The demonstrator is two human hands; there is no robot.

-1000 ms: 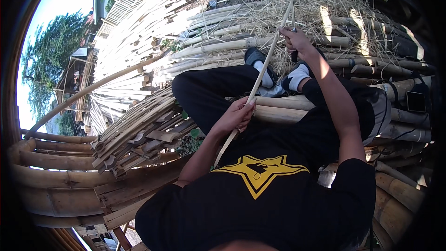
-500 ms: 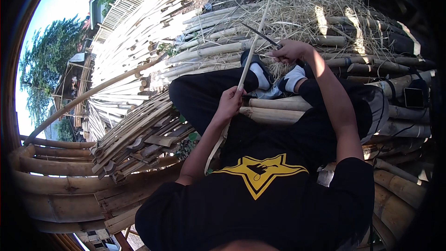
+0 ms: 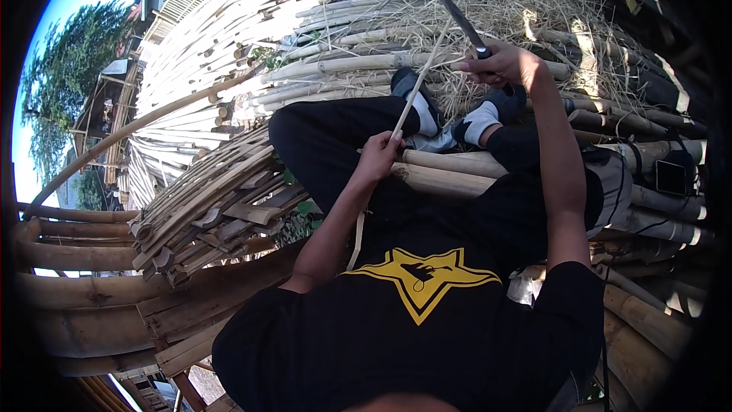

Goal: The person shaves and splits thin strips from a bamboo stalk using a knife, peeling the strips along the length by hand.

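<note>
The knife [image 3: 460, 21] points farther outward than half a second ago, gripped in the curled right hand [image 3: 499, 65]; the left hand [image 3: 380, 155] closes around the pale strip [image 3: 414, 96], slanting across the legs [image 3: 328, 130].

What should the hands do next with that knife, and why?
I'd guess the right hand should set the knife gently against the pale strip, well away from the left hand. The left hand holds the strip, which slants up and away, and the blade appears to cross its far part, though I can't tell if they touch.
</note>
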